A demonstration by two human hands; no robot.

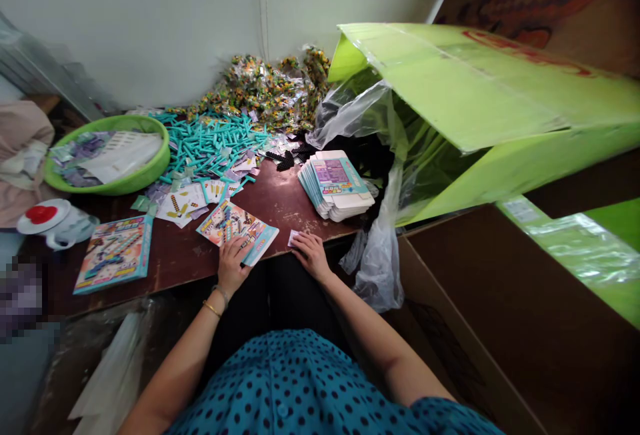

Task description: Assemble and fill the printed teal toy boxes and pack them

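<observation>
My left hand [234, 265] grips the near edge of a printed toy-brick box [260, 235], its fingers lying over the front face. The box rests flat on the table edge in front of me. At the same edge, my right hand [313, 256] has its fingertips closed on a small pale purple packet [295, 237]. Behind that hand stands a stack of flattened printed boxes [335, 185]. Another printed box [116, 252] lies at the left. Printed instruction sheets [181, 204] and a pile of turquoise plastic rods [207, 141] are spread beyond my left hand.
A green basin [159, 163] holds packets and paper. A lidded mug [64, 223] stands at the left. Bagged colored bricks [270, 91] heap against the wall. Black studded pieces [286, 160] lie mid-table. An open green carton [480, 88] with a plastic liner [380, 268] juts in from the right.
</observation>
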